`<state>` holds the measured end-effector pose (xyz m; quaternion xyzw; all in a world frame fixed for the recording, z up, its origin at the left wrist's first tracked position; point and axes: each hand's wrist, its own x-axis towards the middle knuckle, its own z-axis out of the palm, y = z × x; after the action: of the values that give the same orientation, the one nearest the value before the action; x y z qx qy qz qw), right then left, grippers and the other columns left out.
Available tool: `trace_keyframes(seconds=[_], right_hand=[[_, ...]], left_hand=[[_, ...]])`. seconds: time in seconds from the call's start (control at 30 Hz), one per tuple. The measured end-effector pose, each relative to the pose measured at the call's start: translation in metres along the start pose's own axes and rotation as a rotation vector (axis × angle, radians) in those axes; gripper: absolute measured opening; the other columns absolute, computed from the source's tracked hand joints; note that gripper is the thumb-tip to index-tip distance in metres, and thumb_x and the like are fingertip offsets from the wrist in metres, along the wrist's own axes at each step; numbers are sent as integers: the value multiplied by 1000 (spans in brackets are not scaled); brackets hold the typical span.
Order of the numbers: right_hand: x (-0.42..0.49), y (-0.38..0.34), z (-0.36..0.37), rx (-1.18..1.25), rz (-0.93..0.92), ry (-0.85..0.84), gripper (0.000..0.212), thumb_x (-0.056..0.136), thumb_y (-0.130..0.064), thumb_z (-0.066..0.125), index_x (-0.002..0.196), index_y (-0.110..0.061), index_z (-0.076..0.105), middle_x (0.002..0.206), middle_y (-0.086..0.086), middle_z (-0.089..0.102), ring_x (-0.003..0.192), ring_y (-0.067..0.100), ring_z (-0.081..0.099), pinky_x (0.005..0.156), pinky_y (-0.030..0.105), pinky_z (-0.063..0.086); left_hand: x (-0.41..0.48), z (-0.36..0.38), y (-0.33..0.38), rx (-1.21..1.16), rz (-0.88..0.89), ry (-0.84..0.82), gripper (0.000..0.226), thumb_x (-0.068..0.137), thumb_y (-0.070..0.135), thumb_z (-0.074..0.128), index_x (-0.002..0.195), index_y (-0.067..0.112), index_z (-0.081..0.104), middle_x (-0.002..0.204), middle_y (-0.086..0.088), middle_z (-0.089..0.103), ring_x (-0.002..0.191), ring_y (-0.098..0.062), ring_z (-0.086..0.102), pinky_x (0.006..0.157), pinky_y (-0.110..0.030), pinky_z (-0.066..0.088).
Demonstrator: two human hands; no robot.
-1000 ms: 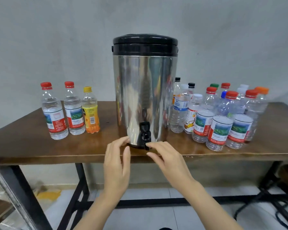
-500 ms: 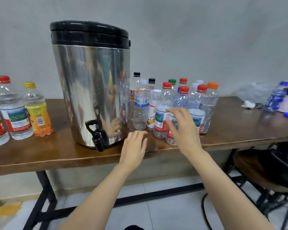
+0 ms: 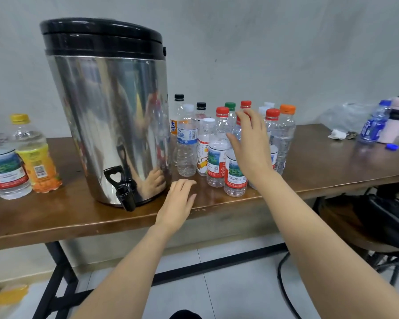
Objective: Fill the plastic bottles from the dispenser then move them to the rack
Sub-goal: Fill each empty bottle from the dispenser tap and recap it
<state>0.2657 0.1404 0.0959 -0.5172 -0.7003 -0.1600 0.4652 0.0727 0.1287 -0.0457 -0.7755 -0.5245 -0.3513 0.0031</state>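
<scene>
A steel dispenser with a black lid stands on the brown table; its black tap juts over the front edge. Right of it stands a cluster of several empty plastic bottles with red, black, white, green and orange caps. My right hand is spread in front of this cluster, fingers straight, against a red-capped bottle at the front. My left hand rests flat on the table edge between the tap and the bottles, holding nothing.
Filled bottles, one with a yellow label, stand left of the dispenser. At the far right of the table lie a blue bottle, a pink container, a loose blue cap and a plastic bag. A dark stool is below right.
Both hands left the tap. The view swung right, and my right hand rose from the bottles' labels toward their caps. My left hand stayed on the table edge.
</scene>
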Motion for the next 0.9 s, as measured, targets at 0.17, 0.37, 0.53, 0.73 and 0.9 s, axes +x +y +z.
trace_keyframes(seconds=[0.17, 0.37, 0.53, 0.73, 0.9], right_hand=[[-16, -11, -12, 204, -71, 123, 31, 93, -4, 63, 124, -3, 57, 131, 11, 52, 105, 15, 55, 84, 26, 51], [-21, -37, -39, 325, -166, 103, 33, 91, -1, 63, 124, -4, 59, 128, 10, 54, 108, 5, 49, 94, 12, 39], [-29, -72, -56, 565, -226, -47, 40, 90, -2, 66, 129, -8, 56, 126, 4, 53, 110, 1, 50, 97, 19, 45], [-50, -89, -49, 758, -167, -331, 44, 88, -6, 69, 129, -15, 57, 122, -4, 55, 107, 15, 61, 94, 40, 52], [-51, -97, -43, 396, -91, -484, 52, 84, -62, 58, 114, -20, 61, 103, -8, 60, 88, 12, 58, 82, 37, 52]], left_hand=[[-3, -3, 4, -75, -19, -13, 34, 100, 21, 55, 132, 12, 52, 128, 0, 52, 120, -13, 42, 108, -27, 34], [-8, -24, 43, -501, -94, 224, 44, 91, 34, 67, 131, 24, 49, 126, 12, 53, 121, 2, 47, 104, -18, 36], [-11, -56, 79, -784, -104, 290, 92, 67, 50, 83, 143, 28, 36, 138, 17, 50, 128, -4, 50, 105, -29, 43], [-50, -74, 84, -750, -189, 310, 78, 57, 59, 79, 124, 49, 41, 128, 24, 55, 120, 9, 50, 101, -24, 44], [-85, -75, 68, -549, -329, 331, 72, 60, 54, 83, 118, 58, 39, 119, 27, 59, 110, 8, 55, 88, -16, 45]])
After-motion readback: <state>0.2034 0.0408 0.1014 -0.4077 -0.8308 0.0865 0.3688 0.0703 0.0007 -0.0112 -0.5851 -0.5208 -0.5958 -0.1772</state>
